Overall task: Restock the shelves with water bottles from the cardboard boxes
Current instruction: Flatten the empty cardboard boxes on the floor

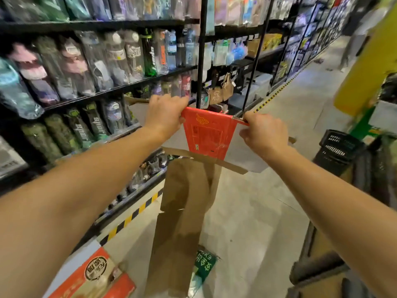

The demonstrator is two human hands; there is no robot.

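Currently, left hand (166, 117) and right hand (263, 134) each grip a top edge of an opened cardboard box (206, 134) at frame centre; no contents show. Water bottles (90, 61) fill the shelves (120, 88) at upper left. Another box (94, 274) sits lower left, so restocking appears unfinished.

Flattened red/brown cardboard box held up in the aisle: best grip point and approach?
Grip the flattened cardboard box at its two top corners, from above and either side, as the left hand and right hand do now. It hangs long and limp toward the floor, so holding the wide top edge taut probably keeps it from folding.
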